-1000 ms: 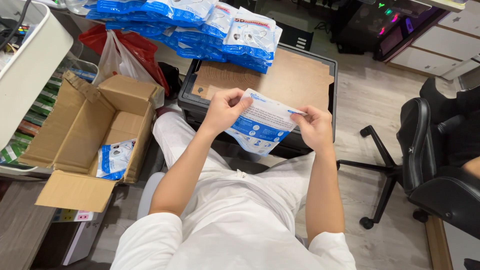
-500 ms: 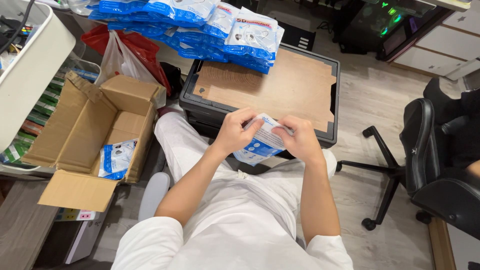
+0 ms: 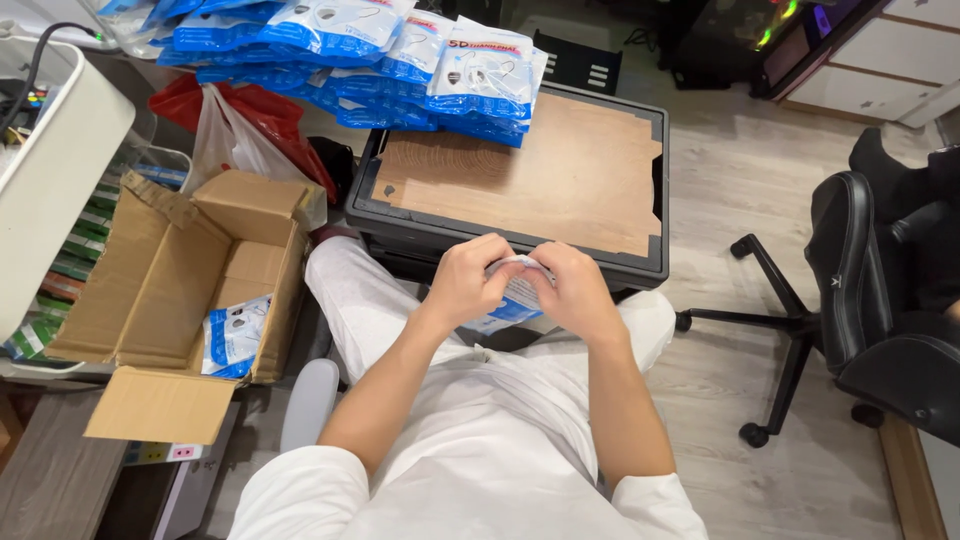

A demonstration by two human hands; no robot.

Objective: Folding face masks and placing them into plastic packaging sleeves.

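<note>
Head view: only camera; looks down over the person's lap, white clothing, seated.
Left hand [image 3: 468, 283]: curled round the left end of a small blue-and-white flat plastic packet [image 3: 512, 300], fingers wrapped over its top edge, grasping it.
Right hand [image 3: 572, 292]: clenched on the packet's right end, knuckles up, close against the left hand.
Packet position: held in the air above the lap, just in front of the near edge of the black-rimmed crate with a brown board top [image 3: 620, 262]; not touching that surface. Mostly hidden by both hands; only a white fold at top and a blue corner below show.
Handling, judged: light, thin, limp film pouch; bends and creases readily between the hands. Film looks glossy, so likely slippery. Contents appear soft and not fragile. Best hold is a pinch at the two short ends or along the sealed edges, as now.
Far end of surface: heap of matching blue-and-white packets [image 3: 400, 50], well apart from the hands.
Left of the person: open brown cardboard box [image 3: 160, 290] on the floor, one like packet [image 3: 232, 335] lying inside.
Behind box: red plastic bag [image 3: 250, 115].
Right side: black office chair [image 3: 870, 310] on pale wood floor [image 3: 760, 160].
</note>
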